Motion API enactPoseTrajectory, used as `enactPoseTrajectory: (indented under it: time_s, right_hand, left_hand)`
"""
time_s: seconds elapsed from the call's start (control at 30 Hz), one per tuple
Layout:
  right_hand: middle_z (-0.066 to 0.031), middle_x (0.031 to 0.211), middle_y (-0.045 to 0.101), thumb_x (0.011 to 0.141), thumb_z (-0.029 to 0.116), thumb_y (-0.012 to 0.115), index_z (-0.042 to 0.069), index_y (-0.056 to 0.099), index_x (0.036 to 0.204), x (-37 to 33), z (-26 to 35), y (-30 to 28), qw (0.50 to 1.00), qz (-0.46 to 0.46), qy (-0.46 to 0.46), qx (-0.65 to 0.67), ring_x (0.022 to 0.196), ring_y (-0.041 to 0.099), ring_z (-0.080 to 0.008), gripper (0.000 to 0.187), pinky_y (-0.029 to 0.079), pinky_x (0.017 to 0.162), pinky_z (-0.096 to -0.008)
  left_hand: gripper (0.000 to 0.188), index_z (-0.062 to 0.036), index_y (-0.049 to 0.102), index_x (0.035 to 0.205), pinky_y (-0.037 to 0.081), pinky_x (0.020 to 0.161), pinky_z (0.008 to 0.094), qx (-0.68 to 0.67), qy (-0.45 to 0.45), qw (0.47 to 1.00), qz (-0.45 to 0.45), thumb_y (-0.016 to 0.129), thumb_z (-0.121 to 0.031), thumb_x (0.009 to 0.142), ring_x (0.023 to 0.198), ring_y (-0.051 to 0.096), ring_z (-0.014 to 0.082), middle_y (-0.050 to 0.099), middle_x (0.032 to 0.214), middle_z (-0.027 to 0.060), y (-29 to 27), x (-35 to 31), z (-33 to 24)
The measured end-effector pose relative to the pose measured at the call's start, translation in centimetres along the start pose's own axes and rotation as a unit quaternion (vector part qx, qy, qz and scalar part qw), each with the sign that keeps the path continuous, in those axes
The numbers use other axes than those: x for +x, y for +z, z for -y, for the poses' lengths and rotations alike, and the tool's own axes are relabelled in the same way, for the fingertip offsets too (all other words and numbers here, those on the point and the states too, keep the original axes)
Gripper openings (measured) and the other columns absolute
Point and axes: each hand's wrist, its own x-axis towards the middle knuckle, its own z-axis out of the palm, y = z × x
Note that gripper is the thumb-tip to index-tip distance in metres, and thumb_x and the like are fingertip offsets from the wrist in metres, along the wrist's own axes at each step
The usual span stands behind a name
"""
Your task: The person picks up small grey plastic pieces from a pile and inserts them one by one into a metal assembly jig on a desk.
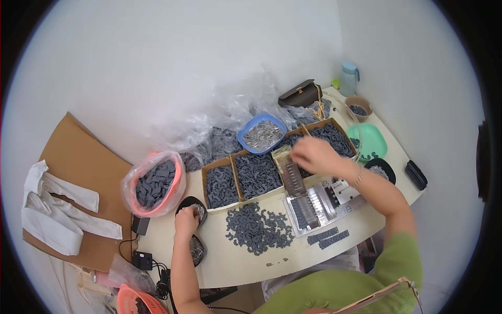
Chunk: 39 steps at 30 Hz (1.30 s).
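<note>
My left hand reaches to a small black bowl of shiny metal bits at the table's left. Its fingers are bent together at the bowl; what they hold is too small to make out. My right hand is closed on the upper end of a brown slotted plate, hinged up or tilted over a clear fixture. Rows of dark grey pieces sit in the fixture. A loose heap of small grey pieces lies between my hands. Joined grey strips lie in front of the fixture.
Cardboard boxes of grey pieces line the back. A blue bowl of metal pins rests above them. A pink basket stands left; a green tray, a black case and a blue jug are right. A second black bowl sits near my left forearm.
</note>
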Motion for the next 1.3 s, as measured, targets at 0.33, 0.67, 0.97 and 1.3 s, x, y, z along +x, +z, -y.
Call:
enactPoseTrajectory:
  time_s: [0.33,0.67,0.97,1.3]
  right_hand:
    - [-0.0135,0.093,0.07,0.073,0.019,0.07,0.009,0.073,0.085,12.3,-4.7,7.9,0.965,0.228,0.133,0.005,0.09,0.067,-0.03,0.016,0.053,0.077,-0.0404]
    - [-0.0169,0.09,0.069,0.073,0.016,0.065,0.008,0.071,0.081,12.6,-5.3,9.1,0.969,0.207,0.119,-0.069,0.088,0.065,-0.0333,0.013,0.052,0.077,-0.0425]
    - [-0.0127,0.089,0.063,0.074,0.016,0.065,0.008,0.066,0.081,10.2,-6.2,8.2,0.99,0.016,0.134,-0.04,0.091,0.06,-0.0305,0.011,0.05,0.077,-0.0417]
    - [-0.0143,0.075,0.066,0.08,0.016,0.06,0.001,0.063,0.081,1.7,-2.1,1.1,0.964,0.103,0.061,0.236,0.069,0.064,-0.0272,0.016,0.05,0.066,-0.0347]
  left_hand:
    - [0.007,-0.0047,0.065,0.078,0.05,0.071,0.0458,0.031,0.007,0.999,-0.041,0.065,-0.012,0.076,0.079,0.063,0.0359,0.063,0.081,0.0168,-0.8,-1.1,1.1]
    - [0.01,-0.0017,0.059,0.089,0.048,0.063,0.0394,-0.216,0.034,0.973,-0.075,0.061,-0.006,0.081,0.068,0.059,0.0315,0.06,0.082,0.0136,-0.4,-1.9,-5.3]
    - [0.012,-0.0049,0.061,0.079,0.044,0.076,0.0381,-0.315,0.317,0.887,-0.114,0.07,-0.003,0.071,0.088,0.056,0.0277,0.058,0.094,0.0091,6.1,-6.8,-24.3]
    - [0.013,-0.0055,0.067,0.079,0.044,0.078,0.0395,-0.233,0.324,0.903,-0.158,0.071,-0.004,0.068,0.09,0.057,0.0283,0.061,0.096,0.0084,6.1,-7.0,-25.5]
